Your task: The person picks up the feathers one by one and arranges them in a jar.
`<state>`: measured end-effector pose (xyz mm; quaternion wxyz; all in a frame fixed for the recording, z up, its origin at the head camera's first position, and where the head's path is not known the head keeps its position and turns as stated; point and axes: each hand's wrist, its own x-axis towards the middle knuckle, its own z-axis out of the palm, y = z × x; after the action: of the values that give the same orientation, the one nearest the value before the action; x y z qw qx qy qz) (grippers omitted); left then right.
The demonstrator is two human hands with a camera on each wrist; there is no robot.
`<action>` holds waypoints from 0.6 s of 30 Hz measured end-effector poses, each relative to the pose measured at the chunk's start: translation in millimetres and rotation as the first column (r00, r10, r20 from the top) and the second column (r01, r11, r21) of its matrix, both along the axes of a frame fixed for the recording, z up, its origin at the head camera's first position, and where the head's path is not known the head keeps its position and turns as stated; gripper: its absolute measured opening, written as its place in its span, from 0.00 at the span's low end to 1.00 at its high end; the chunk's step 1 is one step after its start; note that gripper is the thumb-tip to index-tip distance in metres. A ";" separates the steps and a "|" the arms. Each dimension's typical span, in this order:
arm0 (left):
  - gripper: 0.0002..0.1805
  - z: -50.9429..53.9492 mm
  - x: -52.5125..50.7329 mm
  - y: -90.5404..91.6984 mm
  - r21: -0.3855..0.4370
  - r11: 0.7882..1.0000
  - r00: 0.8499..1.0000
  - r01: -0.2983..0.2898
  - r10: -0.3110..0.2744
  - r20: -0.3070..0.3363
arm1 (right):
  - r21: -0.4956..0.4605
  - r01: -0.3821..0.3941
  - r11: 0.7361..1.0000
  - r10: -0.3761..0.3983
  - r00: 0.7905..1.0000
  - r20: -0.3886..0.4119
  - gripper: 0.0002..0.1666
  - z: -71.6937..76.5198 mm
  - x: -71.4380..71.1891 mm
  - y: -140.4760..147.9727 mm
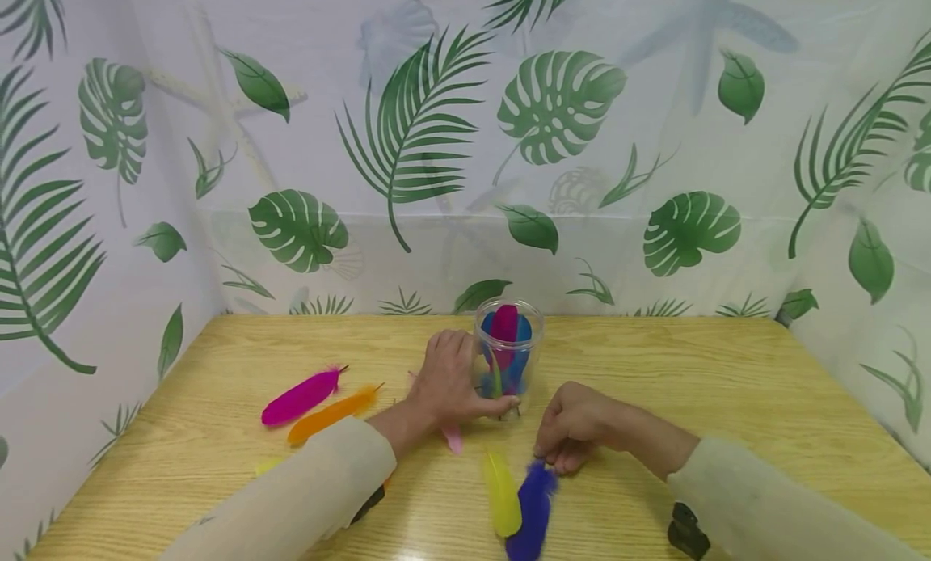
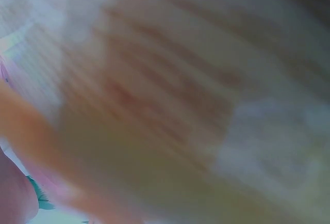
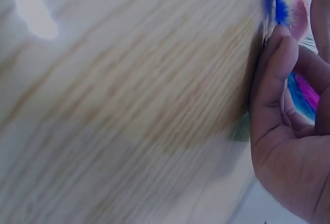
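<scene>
A clear plastic jar (image 1: 534, 367) stands near the back of the table, holding a magenta feather (image 1: 503, 328) and blue feathers (image 1: 524, 335). My left hand (image 1: 445, 381) grips the jar from its left side, thumb across the front. In front and to the right, my right hand (image 1: 579, 425) pinches the quill end of a dark blue feather (image 1: 533, 508), whose vane points toward me. The right wrist view shows that feather (image 3: 281, 7) at the fingertips, close to the tabletop. Beside it lies a yellow feather (image 1: 502, 496). The left wrist view is mostly blurred.
On the wooden table (image 1: 655, 359), a magenta feather (image 1: 300, 399) and an orange feather (image 1: 334, 414) lie to the left. A pink feather (image 1: 452, 437) is partly under my left hand. Another yellow feather (image 1: 267, 466) shows beside the left sleeve. A leaf-patterned sheet (image 1: 451, 262) rises behind the table.
</scene>
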<state>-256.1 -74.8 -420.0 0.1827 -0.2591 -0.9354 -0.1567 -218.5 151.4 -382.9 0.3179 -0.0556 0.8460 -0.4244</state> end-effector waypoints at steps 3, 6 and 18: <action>0.41 0.5 0.5 0.3 -0.001 1.000 1.000 -0.001 0.001 0.010 | -0.021 -0.023 1.000 0.023 1.000 0.002 0.04 -0.5 -0.2 2.6; 0.40 0.4 0.5 0.6 -0.003 1.000 1.000 -0.002 0.002 0.013 | -0.036 -0.042 0.998 0.043 0.999 0.009 0.05 0.1 -0.7 5.2; 0.39 -1.0 -0.4 0.9 -0.012 1.000 1.000 -0.007 0.007 0.006 | -0.057 -0.072 0.996 0.071 0.997 -0.010 0.06 2.6 -8.3 31.5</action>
<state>-256.5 -74.0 -421.0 0.1790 -0.2562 -0.9378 -0.1514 -226.7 182.9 -380.4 0.3278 -0.0965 0.8323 -0.4365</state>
